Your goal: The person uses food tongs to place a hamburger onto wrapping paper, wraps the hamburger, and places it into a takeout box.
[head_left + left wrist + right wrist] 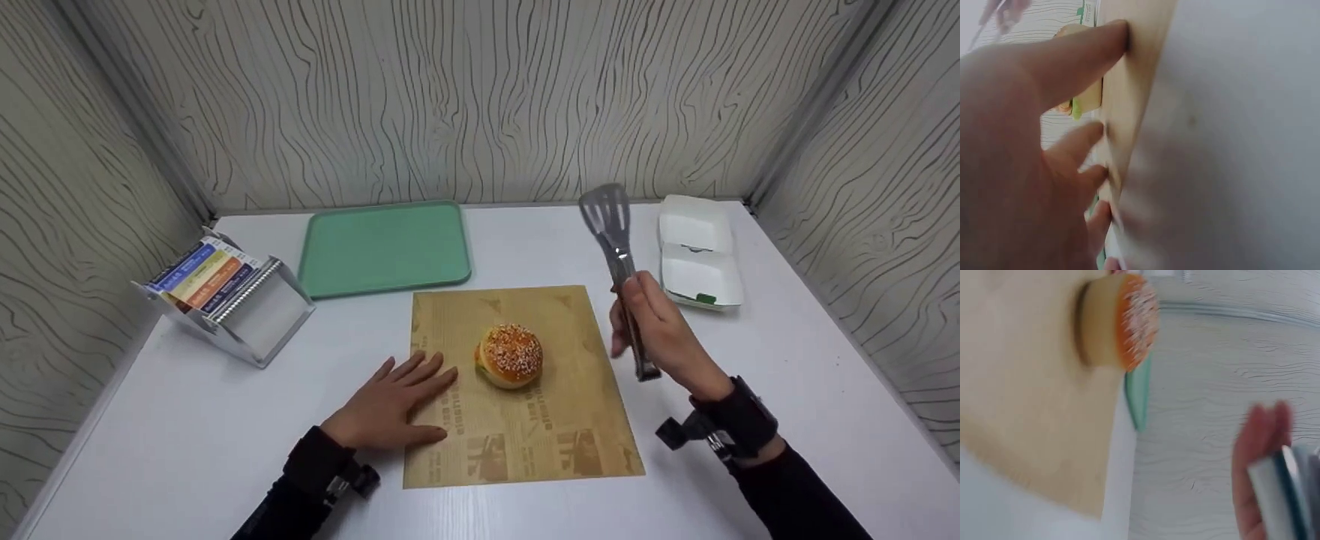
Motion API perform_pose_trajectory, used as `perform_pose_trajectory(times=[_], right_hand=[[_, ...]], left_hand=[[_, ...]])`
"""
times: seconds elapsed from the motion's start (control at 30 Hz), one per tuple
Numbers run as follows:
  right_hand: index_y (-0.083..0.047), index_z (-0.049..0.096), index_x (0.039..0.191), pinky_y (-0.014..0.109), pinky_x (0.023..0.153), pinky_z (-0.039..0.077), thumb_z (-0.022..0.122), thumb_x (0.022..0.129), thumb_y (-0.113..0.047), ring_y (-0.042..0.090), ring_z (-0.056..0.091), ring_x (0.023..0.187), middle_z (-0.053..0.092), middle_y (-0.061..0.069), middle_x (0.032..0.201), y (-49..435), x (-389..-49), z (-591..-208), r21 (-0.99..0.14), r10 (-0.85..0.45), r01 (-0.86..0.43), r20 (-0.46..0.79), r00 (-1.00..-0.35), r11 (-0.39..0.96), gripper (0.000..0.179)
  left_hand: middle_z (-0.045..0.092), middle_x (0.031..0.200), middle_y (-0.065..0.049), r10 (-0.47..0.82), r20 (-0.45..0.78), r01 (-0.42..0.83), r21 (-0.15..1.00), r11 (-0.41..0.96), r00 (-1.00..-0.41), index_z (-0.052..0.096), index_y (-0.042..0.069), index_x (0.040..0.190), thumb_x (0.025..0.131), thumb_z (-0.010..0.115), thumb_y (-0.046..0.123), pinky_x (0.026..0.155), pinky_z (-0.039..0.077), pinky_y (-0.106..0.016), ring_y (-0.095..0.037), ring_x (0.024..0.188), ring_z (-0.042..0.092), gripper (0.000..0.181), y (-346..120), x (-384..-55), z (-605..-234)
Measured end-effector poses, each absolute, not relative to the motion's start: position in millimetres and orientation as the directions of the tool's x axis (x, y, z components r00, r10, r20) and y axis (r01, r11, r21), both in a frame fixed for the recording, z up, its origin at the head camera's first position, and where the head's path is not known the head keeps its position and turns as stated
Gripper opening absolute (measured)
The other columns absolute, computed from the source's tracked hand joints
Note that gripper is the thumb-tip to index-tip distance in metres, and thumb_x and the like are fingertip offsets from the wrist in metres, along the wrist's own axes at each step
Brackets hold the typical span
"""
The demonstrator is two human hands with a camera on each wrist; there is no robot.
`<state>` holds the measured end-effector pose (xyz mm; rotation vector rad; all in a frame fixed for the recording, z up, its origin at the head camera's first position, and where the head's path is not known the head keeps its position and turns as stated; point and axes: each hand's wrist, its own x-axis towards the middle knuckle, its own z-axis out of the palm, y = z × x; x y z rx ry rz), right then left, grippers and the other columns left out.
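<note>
A sesame-topped burger sits near the middle of a brown printed paper sheet. My left hand lies at the sheet's left edge, fingers spread, fingertips touching the paper; the left wrist view shows the fingertips along its edge. My right hand grips metal tongs above the table, to the right of the sheet. The slotted head of the tongs points away toward the back wall. In the right wrist view the burger appears at the upper left, and the blurred tongs at the lower right.
A green tray lies at the back left of the white table. Left of it stands a metal rack with colourful striped packets. An opened white takeaway box lies at the back right. Patterned walls close in the back and sides.
</note>
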<state>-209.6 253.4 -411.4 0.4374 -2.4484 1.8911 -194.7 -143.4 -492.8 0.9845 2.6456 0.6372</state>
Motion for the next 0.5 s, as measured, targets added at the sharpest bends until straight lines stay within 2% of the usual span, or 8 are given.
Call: perform_pose_trajectory(times=[0.07,0.13,0.17,0.27,0.37,0.5], right_hand=[[0.000,0.044,0.115,0.033,0.073,0.060,0.025,0.115,-0.031,0.023,0.070,0.077,0.064,0.015,0.084,243.5,-212.0,-408.9,-0.948,-0.166,-0.266,0.238,-0.957,0.177,0.037],[-0.001,0.045,0.120,0.033,0.095,0.051,0.022,0.115,-0.032,0.023,0.065,0.100,0.068,0.016,0.093,234.1,-212.6,-407.5,-0.945,-0.140,-0.284,0.262,-0.955,0.165,0.039],[-0.001,0.045,0.121,0.034,0.101,0.044,0.021,0.115,-0.033,0.023,0.061,0.107,0.070,0.015,0.096,229.7,-212.6,-407.0,-0.941,-0.132,-0.291,0.271,-0.953,0.174,0.041],[0.000,0.046,0.125,0.036,0.103,0.029,0.020,0.115,-0.033,0.020,0.051,0.119,0.071,0.015,0.102,218.1,-210.7,-406.4,-0.940,-0.119,-0.284,0.265,-0.957,0.187,0.043],[-0.001,0.044,0.128,0.037,0.101,0.035,0.019,0.115,-0.035,0.024,0.054,0.117,0.070,0.016,0.110,206.6,-207.3,-403.5,-0.951,-0.137,-0.263,0.243,-0.960,0.159,0.044],[-0.005,0.041,0.134,0.043,0.105,0.042,0.019,0.115,-0.037,0.032,0.059,0.119,0.071,0.013,0.128,188.4,-199.6,-399.6,-0.964,-0.222,-0.250,0.224,-0.949,0.095,0.043]], left_hand=[[0.023,0.172,-0.010,0.667,-0.055,0.566,0.481,0.669,-0.743,0.030,0.020,0.164,0.096,0.063,0.058,0.124,0.013,-0.068,-0.039,0.159,0.017,0.084,-143.1,-196.1,-493.5],[0.022,0.172,-0.011,0.666,-0.003,0.585,0.475,0.658,-0.746,0.027,0.019,0.165,0.097,0.064,0.055,0.123,0.016,-0.068,-0.039,0.159,0.018,0.086,-141.2,-197.0,-493.1],[0.022,0.172,-0.011,0.663,0.038,0.601,0.463,0.652,-0.748,0.026,0.017,0.165,0.097,0.065,0.053,0.123,0.019,-0.068,-0.039,0.158,0.020,0.086,-139.1,-197.1,-492.1],[0.031,0.170,-0.008,0.619,0.181,0.628,0.429,0.649,-0.764,0.029,0.018,0.165,0.097,0.069,0.045,0.120,0.033,-0.061,-0.034,0.154,0.033,0.083,-128.3,-194.7,-485.7],[0.047,0.161,-0.003,0.546,0.300,0.618,0.479,0.623,-0.782,0.039,0.020,0.161,0.098,0.071,0.038,0.114,0.045,-0.052,-0.025,0.145,0.048,0.073,-110.7,-189.2,-474.3],[0.064,0.141,-0.002,0.515,0.329,0.585,0.650,0.485,-0.792,0.046,0.015,0.155,0.102,0.065,0.039,0.103,0.054,-0.041,-0.019,0.127,0.062,0.061,-81.3,-180.6,-460.0]])
